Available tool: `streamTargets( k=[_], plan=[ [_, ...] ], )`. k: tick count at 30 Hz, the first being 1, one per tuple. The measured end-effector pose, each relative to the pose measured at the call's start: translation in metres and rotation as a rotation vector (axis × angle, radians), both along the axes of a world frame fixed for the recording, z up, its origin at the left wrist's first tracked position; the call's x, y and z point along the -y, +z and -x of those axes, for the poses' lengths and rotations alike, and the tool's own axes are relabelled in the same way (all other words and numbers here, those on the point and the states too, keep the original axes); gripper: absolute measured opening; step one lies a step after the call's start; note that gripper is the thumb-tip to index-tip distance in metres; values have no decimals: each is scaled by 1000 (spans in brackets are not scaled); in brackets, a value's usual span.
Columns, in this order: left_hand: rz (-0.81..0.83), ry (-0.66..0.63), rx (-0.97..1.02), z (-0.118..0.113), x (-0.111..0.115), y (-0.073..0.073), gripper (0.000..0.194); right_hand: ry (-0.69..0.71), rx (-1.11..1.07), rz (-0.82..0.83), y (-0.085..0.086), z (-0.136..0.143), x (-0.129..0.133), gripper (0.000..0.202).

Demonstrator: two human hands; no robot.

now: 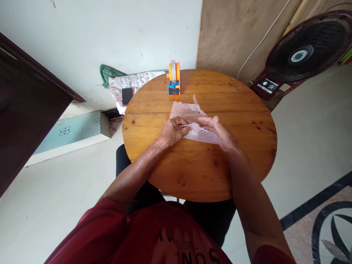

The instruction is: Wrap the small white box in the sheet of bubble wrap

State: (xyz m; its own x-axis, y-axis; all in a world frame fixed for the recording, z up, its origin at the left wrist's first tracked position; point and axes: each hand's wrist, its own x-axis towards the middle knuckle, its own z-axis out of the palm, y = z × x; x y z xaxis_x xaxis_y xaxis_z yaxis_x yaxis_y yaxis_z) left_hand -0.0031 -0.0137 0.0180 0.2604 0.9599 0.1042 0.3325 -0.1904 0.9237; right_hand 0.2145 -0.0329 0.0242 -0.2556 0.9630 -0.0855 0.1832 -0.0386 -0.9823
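A piece of clear bubble wrap (181, 109) lies on the round wooden table, with its near part lifted and folded between my hands. My left hand (174, 130) pinches the edge of the bubble wrap between thumb and fingers. Stretched out along the right side of the wrap, my right hand (217, 130) has its fingers extended and touching the sheet, partly behind its raised part. A thin strip sticks up from the wrap's far corner. Whether anything is inside the wrap I cannot tell.
An orange and blue tape dispenser (174, 79) stands at the far edge of the wooden table (192, 172). Beyond the left edge lie a phone (127, 96), a printed white bag (115, 84) and a green bag (108, 73). A dark fan (305, 55) stands at the right.
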Motion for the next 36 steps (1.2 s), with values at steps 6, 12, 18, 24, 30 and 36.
streamTargets(
  k=[6,12,18,24,30,36],
  plan=[
    [20,-1,41,1,-3,-4,16,81,80,-127,20,-6,10,71],
    [13,-48,40,10,-5,-1,22,-136,125,-82,9,6,7,25],
    [54,-34,18,13,-6,5,26,-227,101,-50,-5,8,3,27],
    [127,-62,-55,15,-6,13,17,-191,-5,62,-5,10,3,20],
    [253,-135,-55,23,-6,18,18,-190,-52,220,4,19,7,22],
    [238,-116,-74,24,-7,14,12,-209,47,113,5,25,5,18]
  ],
)
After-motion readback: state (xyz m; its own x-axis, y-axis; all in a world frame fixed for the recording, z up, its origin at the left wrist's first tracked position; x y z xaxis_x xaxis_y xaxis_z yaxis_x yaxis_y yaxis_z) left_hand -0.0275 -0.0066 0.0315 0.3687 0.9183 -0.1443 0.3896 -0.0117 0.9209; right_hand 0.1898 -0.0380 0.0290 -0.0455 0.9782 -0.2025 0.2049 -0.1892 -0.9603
